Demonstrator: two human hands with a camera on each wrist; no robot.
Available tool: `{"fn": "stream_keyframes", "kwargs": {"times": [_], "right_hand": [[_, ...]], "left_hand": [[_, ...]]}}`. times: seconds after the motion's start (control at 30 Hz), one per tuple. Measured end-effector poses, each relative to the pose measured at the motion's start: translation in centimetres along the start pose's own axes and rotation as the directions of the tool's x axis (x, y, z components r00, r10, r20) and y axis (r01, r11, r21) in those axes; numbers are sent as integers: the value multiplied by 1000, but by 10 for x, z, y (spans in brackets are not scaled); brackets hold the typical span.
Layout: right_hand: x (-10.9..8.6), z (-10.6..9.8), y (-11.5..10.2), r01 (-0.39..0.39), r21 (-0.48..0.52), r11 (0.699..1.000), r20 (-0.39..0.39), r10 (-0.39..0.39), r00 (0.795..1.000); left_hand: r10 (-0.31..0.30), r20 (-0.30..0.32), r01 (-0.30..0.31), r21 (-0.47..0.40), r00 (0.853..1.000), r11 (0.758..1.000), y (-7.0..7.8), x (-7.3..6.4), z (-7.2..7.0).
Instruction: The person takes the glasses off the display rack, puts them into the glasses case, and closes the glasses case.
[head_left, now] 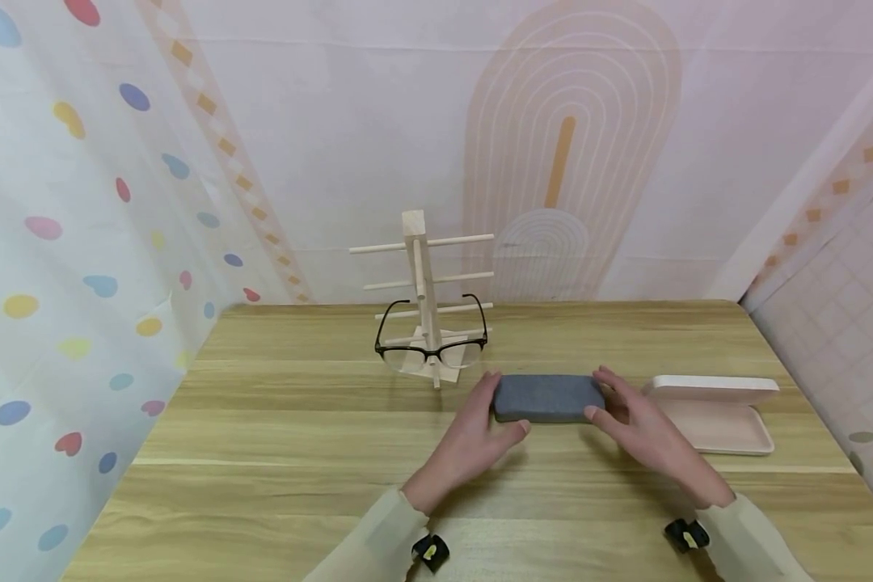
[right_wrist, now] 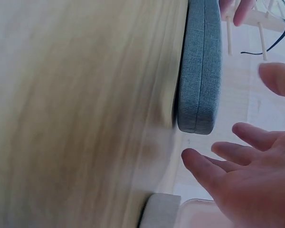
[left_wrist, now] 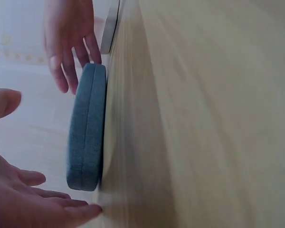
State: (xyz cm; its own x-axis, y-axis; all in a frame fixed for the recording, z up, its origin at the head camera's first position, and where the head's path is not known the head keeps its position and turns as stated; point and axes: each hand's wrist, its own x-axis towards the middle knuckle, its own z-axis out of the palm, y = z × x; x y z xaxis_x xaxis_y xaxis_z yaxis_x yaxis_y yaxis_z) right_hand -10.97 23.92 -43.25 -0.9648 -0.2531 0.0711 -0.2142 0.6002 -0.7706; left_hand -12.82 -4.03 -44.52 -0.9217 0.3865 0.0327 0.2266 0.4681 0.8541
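A closed grey-blue glasses case (head_left: pixel 549 398) with a fabric-like surface lies flat on the wooden table. My left hand (head_left: pixel 473 440) is at its left end, and my right hand (head_left: pixel 643 432) is at its right end. Both hands have their fingers spread and relaxed. In the left wrist view, the left fingers (left_wrist: pixel 61 209) extend beside the near end of the case, with the thumb raised away. The right wrist view has the right fingers (right_wrist: pixel 204 166) just off the other end, where a seam runs along the case's side.
Behind the case stands a wooden glasses rack (head_left: pixel 425 283) with several pegs, and black-framed glasses (head_left: pixel 432 354) sit on a low peg. Right of my right hand is an opened pale pink case (head_left: pixel 727 428), its lid raised. A patterned curtain (head_left: pixel 378 121) borders the table's back.
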Motion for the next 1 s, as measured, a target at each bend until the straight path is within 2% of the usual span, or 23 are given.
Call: {"fn": "stream_keyframes", "kwargs": {"times": [0.2,0.37,0.5,0.73,1.0], "right_hand": [[-5,3,-8,27,-44,999,-84,-30,996],[-9,8,-12,48,-66,997,-170,-59,984],[-10,13,-17,80,-94,992,-230,-100,968],[-13,18,-26,108,-128,986,-300,-142,943],[-14,23,-31,160,-181,970,-346,-215,913]], "left_hand": [[27,-26,-26,54,999,998,5,-12,-1],[38,-49,-34,79,998,996,9,-22,-3],[98,-93,-89,94,991,992,12,-28,-3],[233,-170,-209,149,957,967,15,-38,-4],[317,-249,-265,219,915,939,18,-49,-8]]}}
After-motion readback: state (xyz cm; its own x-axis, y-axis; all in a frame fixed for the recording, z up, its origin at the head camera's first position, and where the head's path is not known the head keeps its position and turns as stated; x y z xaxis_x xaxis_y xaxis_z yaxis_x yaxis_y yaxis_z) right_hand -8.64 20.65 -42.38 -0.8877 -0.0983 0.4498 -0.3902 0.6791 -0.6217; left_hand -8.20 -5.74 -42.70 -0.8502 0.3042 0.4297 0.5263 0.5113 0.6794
